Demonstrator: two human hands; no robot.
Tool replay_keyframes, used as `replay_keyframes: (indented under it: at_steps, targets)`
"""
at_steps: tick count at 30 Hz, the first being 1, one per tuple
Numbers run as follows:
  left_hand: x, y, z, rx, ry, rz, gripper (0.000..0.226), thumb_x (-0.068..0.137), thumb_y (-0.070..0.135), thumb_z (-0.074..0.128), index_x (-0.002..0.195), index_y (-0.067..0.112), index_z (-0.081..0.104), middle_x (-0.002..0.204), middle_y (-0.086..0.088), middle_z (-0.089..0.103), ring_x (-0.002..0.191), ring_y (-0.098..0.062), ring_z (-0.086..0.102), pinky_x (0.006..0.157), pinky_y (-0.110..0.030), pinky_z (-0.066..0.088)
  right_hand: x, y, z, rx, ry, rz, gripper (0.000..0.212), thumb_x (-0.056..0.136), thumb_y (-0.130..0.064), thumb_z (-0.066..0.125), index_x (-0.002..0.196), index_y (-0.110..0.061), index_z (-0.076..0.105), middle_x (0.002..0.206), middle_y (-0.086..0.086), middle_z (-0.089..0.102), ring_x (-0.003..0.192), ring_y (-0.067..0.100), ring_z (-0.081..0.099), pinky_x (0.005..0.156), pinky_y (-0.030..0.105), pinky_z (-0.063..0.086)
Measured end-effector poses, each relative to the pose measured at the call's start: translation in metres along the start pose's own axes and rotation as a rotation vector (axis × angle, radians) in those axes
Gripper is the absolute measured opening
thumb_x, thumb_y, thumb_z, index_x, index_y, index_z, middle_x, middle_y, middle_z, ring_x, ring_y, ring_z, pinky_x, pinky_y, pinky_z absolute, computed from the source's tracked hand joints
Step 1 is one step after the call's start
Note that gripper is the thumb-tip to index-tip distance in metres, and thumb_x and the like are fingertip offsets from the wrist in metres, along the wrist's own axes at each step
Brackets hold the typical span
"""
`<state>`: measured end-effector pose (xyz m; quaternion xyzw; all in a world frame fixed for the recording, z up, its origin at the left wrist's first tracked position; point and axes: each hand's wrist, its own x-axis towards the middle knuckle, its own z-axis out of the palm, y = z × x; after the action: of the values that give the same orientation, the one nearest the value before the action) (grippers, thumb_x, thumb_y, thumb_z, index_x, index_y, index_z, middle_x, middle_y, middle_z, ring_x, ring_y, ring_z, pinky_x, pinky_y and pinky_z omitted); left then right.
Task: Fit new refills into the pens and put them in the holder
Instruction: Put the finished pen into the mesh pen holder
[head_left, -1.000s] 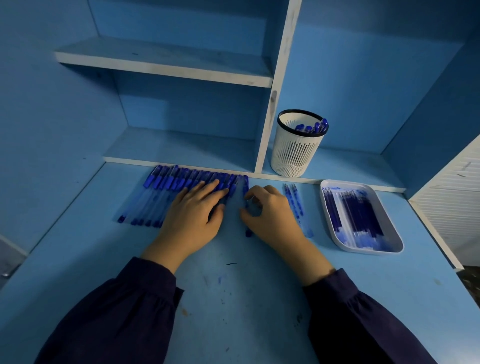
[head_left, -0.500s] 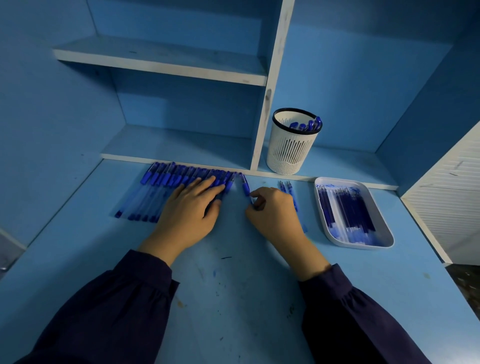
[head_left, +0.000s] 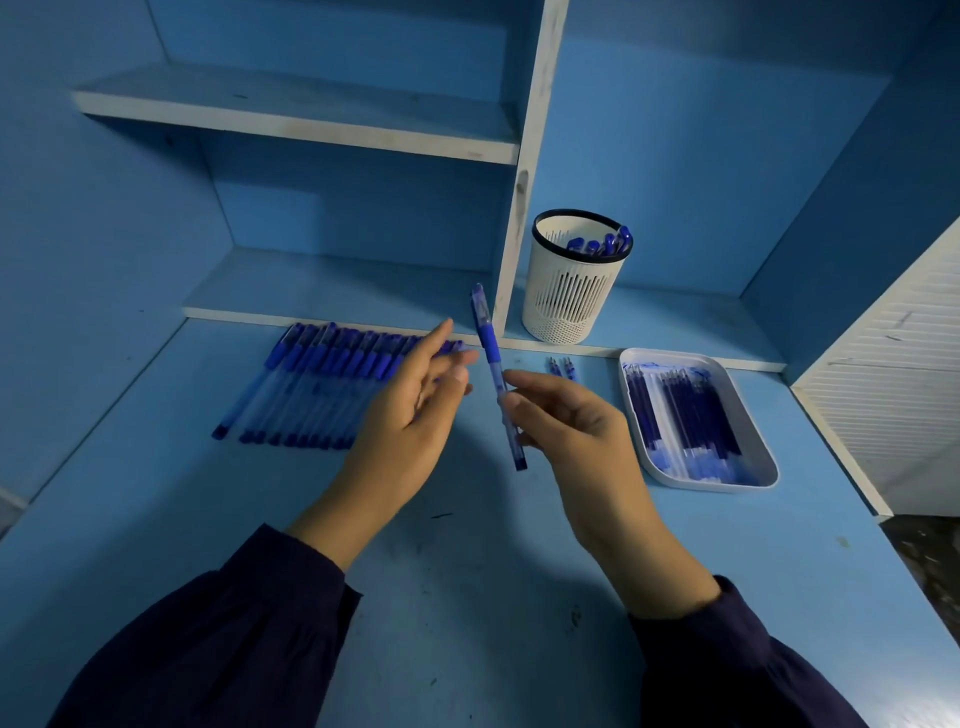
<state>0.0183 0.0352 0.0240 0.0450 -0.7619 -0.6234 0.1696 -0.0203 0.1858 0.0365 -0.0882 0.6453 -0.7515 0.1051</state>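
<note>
Blue pen (head_left: 491, 358) in air, just in front of holder (head_left: 571, 291), cap end up. Right hand (head_left: 576, 431) pinches barrel, thumb against fingertips. Left hand (head_left: 410, 415) further left of holder, fingers straight, spread, holding nothing. Pen row (head_left: 322, 384) front-left of holder; refill tray (head_left: 711, 486) front-right.

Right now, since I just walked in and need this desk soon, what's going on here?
A person's right hand pinches one blue pen, held above the desk; the left hand is open beside it. A row of pens lies on the desk, refills fill the white tray, and a few pens stand in the holder.
</note>
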Motion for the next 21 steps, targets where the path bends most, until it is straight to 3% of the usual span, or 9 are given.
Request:
replay_keyframes:
  at_steps: [10,15,18,21]
  targets:
    - [-0.007,0.008,0.012,-0.267,0.104,0.055,0.036,0.094,0.014,0.062,0.129,0.021,0.054,0.100,-0.001,0.076,0.101,-0.013,0.071,0.091,-0.022,0.053,-0.025,-0.002,0.005,-0.080,-0.081,-0.103,0.018,0.085,-0.001,0.068,0.099,-0.010,0.074,0.086,-0.003,0.076,0.079,0.005,0.068,0.070,0.016,0.050]
    - [-0.008,0.007,0.010,-0.191,0.092,0.093,0.031,0.095,0.013,0.062,0.125,0.022,0.060,0.100,0.000,0.073,0.085,-0.015,0.073,0.079,-0.023,0.056,-0.021,-0.009,-0.005,-0.131,0.021,-0.198,0.011,0.089,-0.007,0.065,0.094,-0.013,0.073,0.079,0.005,0.071,0.073,0.009,0.062,0.067,0.022,0.052]
    - [-0.011,0.001,0.012,-0.083,0.015,0.089,0.032,0.093,0.017,0.066,0.121,0.031,0.063,0.098,0.005,0.069,0.075,-0.016,0.073,0.078,-0.036,0.060,-0.016,-0.012,-0.012,-0.100,0.087,-0.247,0.017,0.087,-0.016,0.067,0.104,-0.019,0.070,0.084,0.004,0.068,0.076,0.012,0.061,0.073,0.028,0.052]
    - [-0.015,-0.003,0.016,0.006,-0.121,0.134,0.032,0.091,0.024,0.066,0.120,0.036,0.062,0.099,0.010,0.065,0.071,-0.018,0.071,0.076,-0.036,0.059,-0.015,-0.015,-0.015,-0.053,0.078,-0.264,0.028,0.083,-0.021,0.066,0.111,-0.022,0.067,0.088,-0.001,0.069,0.077,0.010,0.062,0.074,0.021,0.051]
